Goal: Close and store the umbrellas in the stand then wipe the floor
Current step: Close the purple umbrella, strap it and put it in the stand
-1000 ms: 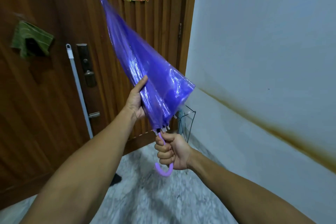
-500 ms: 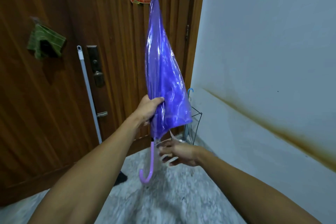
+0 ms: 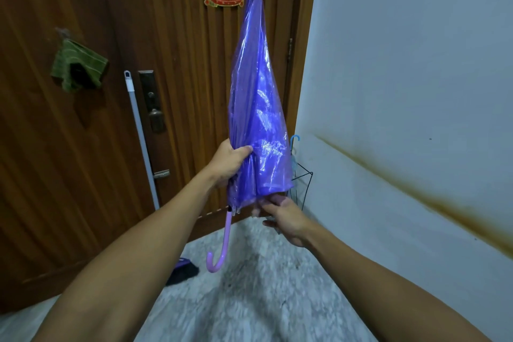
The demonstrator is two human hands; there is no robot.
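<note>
- Left hand wrapped its grip round the folded purple umbrella.
- Right hand, loosely spread, touched the hem.
- Light, slippery film, probably; bunched canopy gripped best.

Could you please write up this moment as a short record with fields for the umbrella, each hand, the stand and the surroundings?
umbrella: purple umbrella, folded, upright, tip up, hooked handle hanging free
left hand: left hand grips the canopy low on its side
right hand: right hand at the canopy's lower edge, fingers blurred, grip unclear
stand: wire stand in the corner by the wall, a blue handle showing in it
door: green cloth hangs on it; a pole leans against it
</note>
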